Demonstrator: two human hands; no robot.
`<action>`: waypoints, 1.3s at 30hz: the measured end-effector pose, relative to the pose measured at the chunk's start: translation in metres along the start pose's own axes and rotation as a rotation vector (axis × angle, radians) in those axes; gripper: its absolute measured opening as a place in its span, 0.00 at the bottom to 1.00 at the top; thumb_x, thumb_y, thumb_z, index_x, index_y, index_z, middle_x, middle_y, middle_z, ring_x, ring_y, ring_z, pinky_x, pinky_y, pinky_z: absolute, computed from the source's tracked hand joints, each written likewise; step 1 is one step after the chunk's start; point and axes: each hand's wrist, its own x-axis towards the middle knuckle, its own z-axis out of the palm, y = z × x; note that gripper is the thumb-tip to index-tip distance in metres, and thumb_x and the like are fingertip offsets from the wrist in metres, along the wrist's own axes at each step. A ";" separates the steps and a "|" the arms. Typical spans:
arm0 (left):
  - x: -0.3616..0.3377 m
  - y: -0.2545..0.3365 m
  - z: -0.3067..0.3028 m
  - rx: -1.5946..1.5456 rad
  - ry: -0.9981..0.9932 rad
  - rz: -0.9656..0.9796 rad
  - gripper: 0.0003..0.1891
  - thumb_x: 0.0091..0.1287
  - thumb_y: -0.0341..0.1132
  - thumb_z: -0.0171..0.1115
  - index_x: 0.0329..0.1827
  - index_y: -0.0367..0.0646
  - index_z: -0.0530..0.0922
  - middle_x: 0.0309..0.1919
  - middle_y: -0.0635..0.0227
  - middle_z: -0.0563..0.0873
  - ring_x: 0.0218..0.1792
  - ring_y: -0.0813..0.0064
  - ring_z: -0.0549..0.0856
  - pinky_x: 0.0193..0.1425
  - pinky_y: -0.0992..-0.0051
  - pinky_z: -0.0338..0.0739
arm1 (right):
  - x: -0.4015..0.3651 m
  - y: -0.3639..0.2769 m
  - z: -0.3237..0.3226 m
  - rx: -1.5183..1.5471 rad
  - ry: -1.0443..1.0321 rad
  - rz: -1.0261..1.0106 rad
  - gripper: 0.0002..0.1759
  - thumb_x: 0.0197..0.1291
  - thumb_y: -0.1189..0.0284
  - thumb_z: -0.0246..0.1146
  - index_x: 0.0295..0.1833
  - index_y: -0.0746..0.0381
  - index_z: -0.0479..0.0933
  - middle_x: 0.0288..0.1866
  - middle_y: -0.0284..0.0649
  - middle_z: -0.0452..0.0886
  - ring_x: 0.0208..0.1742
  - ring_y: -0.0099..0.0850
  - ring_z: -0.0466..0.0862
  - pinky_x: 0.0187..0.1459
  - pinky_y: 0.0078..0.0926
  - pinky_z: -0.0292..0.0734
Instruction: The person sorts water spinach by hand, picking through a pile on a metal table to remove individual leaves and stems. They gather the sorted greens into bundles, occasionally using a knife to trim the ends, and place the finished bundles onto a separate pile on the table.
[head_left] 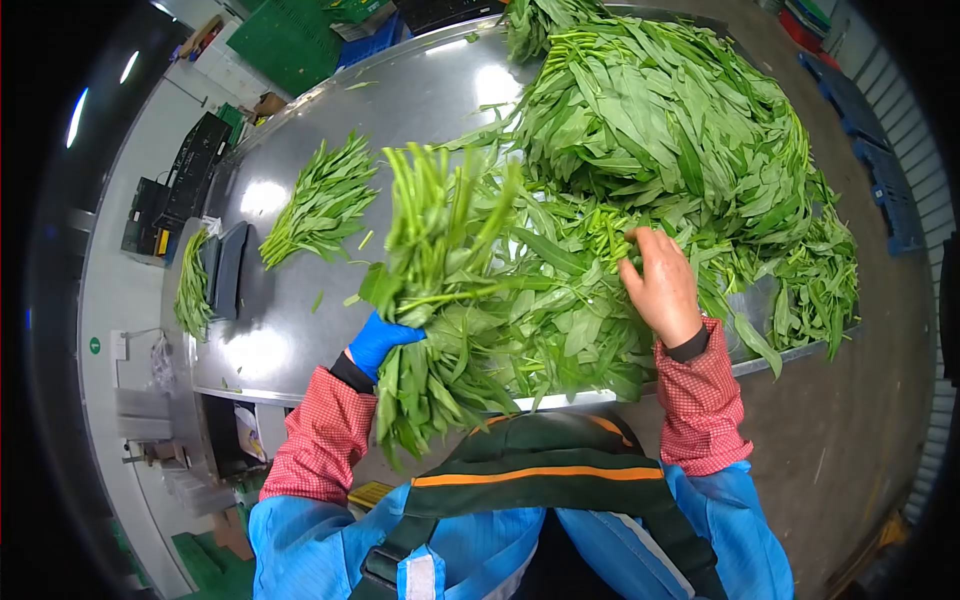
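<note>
My left hand (384,342), in a blue glove, is wrapped round a bunch of water spinach (430,270). The bunch stands roughly upright, pale stem ends up and leaves hanging past the table's near edge. My bare right hand (660,280) is over the loose water spinach (575,325), its fingers bent beside some short cut stem ends (607,238). A gap shows between thumb and forefinger, with nothing visible between them. Behind the right hand rises a large heap of water spinach (670,120).
On the metal table (420,95) lies a separate bunch (322,200) at the left. Farther left are a dark scale-like device (230,270) and another small bunch (192,285). Black crates (195,165) stand beyond the table, and blue pallets (880,170) at the right wall.
</note>
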 end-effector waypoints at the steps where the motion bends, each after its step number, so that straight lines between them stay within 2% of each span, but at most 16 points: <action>1: -0.005 -0.002 -0.005 -0.083 -0.022 -0.102 0.32 0.56 0.22 0.62 0.67 0.37 0.67 0.58 0.65 0.77 0.55 0.73 0.79 0.62 0.71 0.72 | -0.001 -0.001 0.000 0.023 -0.004 0.000 0.15 0.54 0.68 0.66 0.42 0.66 0.76 0.35 0.47 0.79 0.40 0.43 0.79 0.41 0.38 0.72; 3: -0.008 -0.004 -0.017 -0.017 -0.058 -0.096 0.33 0.57 0.24 0.60 0.69 0.37 0.64 0.60 0.63 0.76 0.57 0.72 0.78 0.64 0.70 0.71 | -0.004 -0.002 0.001 0.077 -0.046 0.046 0.15 0.55 0.66 0.66 0.41 0.66 0.77 0.33 0.46 0.79 0.38 0.43 0.79 0.40 0.38 0.72; 7: -0.023 -0.004 -0.021 -0.466 -0.107 -0.219 0.29 0.58 0.26 0.61 0.66 0.37 0.68 0.56 0.59 0.79 0.52 0.67 0.82 0.59 0.67 0.76 | -0.007 -0.010 0.006 0.283 -0.257 0.130 0.15 0.59 0.63 0.64 0.42 0.66 0.79 0.32 0.45 0.79 0.36 0.41 0.79 0.39 0.34 0.72; 8: -0.025 -0.005 -0.018 -0.436 -0.090 -0.169 0.38 0.56 0.29 0.58 0.72 0.39 0.56 0.62 0.52 0.74 0.57 0.56 0.79 0.64 0.59 0.73 | -0.008 -0.011 0.011 0.310 -0.275 0.120 0.16 0.60 0.62 0.63 0.39 0.66 0.79 0.32 0.44 0.79 0.34 0.38 0.79 0.38 0.33 0.72; 12: -0.032 -0.009 -0.024 -0.546 -0.087 -0.251 0.36 0.57 0.32 0.60 0.70 0.35 0.60 0.59 0.51 0.76 0.55 0.58 0.81 0.62 0.59 0.75 | -0.009 -0.019 0.022 0.513 -0.462 0.212 0.20 0.62 0.57 0.62 0.44 0.65 0.80 0.33 0.44 0.81 0.34 0.34 0.80 0.36 0.30 0.73; 16: -0.032 -0.017 -0.023 -0.569 -0.155 -0.248 0.31 0.60 0.28 0.58 0.69 0.34 0.62 0.57 0.53 0.78 0.55 0.60 0.81 0.62 0.61 0.74 | -0.006 -0.037 0.055 1.071 -0.455 0.269 0.26 0.65 0.55 0.60 0.57 0.66 0.72 0.37 0.37 0.79 0.37 0.27 0.80 0.39 0.23 0.76; 19: -0.026 -0.025 -0.017 -0.466 -0.195 -0.232 0.29 0.60 0.25 0.59 0.67 0.34 0.66 0.58 0.56 0.78 0.57 0.65 0.80 0.64 0.66 0.72 | 0.004 -0.058 0.052 1.603 -0.663 0.599 0.21 0.68 0.64 0.57 0.61 0.65 0.68 0.38 0.39 0.78 0.37 0.28 0.81 0.41 0.22 0.79; 20: -0.025 -0.033 -0.019 -0.378 -0.166 -0.237 0.29 0.60 0.25 0.61 0.67 0.35 0.66 0.58 0.58 0.78 0.56 0.67 0.80 0.64 0.68 0.72 | 0.006 -0.064 0.054 1.700 -0.716 0.670 0.16 0.67 0.65 0.59 0.54 0.64 0.72 0.34 0.36 0.78 0.32 0.24 0.81 0.34 0.20 0.80; 25: -0.022 -0.018 -0.007 0.240 -0.189 -0.166 0.32 0.58 0.25 0.65 0.67 0.40 0.67 0.53 0.65 0.79 0.49 0.75 0.80 0.58 0.71 0.74 | 0.013 -0.062 0.041 1.466 -0.573 0.430 0.05 0.64 0.72 0.61 0.40 0.62 0.75 0.23 0.30 0.77 0.24 0.15 0.77 0.26 0.12 0.75; 26: -0.024 -0.018 -0.002 0.192 -0.172 -0.089 0.29 0.57 0.27 0.68 0.64 0.42 0.72 0.48 0.70 0.80 0.44 0.82 0.77 0.54 0.75 0.74 | 0.017 -0.062 0.031 1.408 -0.600 0.357 0.05 0.63 0.72 0.62 0.40 0.63 0.75 0.23 0.30 0.77 0.24 0.16 0.77 0.27 0.12 0.74; 29: -0.023 -0.024 -0.001 0.299 -0.175 -0.076 0.26 0.58 0.28 0.68 0.62 0.42 0.74 0.47 0.69 0.81 0.46 0.80 0.78 0.56 0.74 0.74 | 0.025 -0.054 0.012 1.069 -0.743 0.092 0.06 0.62 0.73 0.62 0.39 0.65 0.76 0.24 0.31 0.78 0.26 0.18 0.77 0.30 0.14 0.73; 30: -0.018 -0.030 0.000 0.294 -0.212 0.102 0.24 0.58 0.29 0.68 0.60 0.42 0.76 0.47 0.68 0.82 0.46 0.78 0.78 0.57 0.74 0.74 | 0.026 -0.052 0.009 0.926 -0.796 -0.004 0.07 0.62 0.73 0.62 0.39 0.66 0.76 0.25 0.31 0.78 0.26 0.18 0.77 0.31 0.15 0.73; 33: -0.024 -0.031 0.002 0.189 -0.166 0.018 0.25 0.57 0.28 0.68 0.60 0.41 0.76 0.50 0.67 0.82 0.48 0.77 0.79 0.58 0.73 0.74 | 0.024 -0.050 0.010 0.712 -0.619 -0.190 0.08 0.62 0.72 0.61 0.37 0.67 0.76 0.26 0.31 0.78 0.28 0.21 0.77 0.33 0.16 0.72; 36: -0.032 -0.010 0.017 0.026 -0.168 -0.157 0.28 0.57 0.26 0.68 0.63 0.39 0.72 0.53 0.66 0.81 0.52 0.76 0.79 0.59 0.72 0.74 | 0.023 -0.051 0.024 0.707 -0.226 -0.138 0.07 0.62 0.71 0.60 0.40 0.64 0.75 0.25 0.37 0.78 0.26 0.23 0.78 0.30 0.23 0.74; 38: -0.036 0.004 0.023 0.107 -0.174 -0.302 0.31 0.56 0.26 0.69 0.65 0.39 0.69 0.54 0.66 0.80 0.50 0.77 0.80 0.58 0.73 0.75 | 0.028 -0.058 0.036 1.040 -0.052 0.139 0.06 0.64 0.71 0.58 0.40 0.64 0.73 0.24 0.35 0.76 0.24 0.23 0.76 0.28 0.22 0.73; 39: -0.038 0.001 0.025 0.062 -0.184 -0.243 0.30 0.56 0.25 0.69 0.64 0.39 0.71 0.53 0.66 0.81 0.49 0.77 0.81 0.58 0.73 0.76 | 0.032 -0.058 0.040 1.200 0.040 0.281 0.06 0.65 0.71 0.57 0.40 0.64 0.72 0.23 0.35 0.75 0.23 0.23 0.74 0.28 0.22 0.72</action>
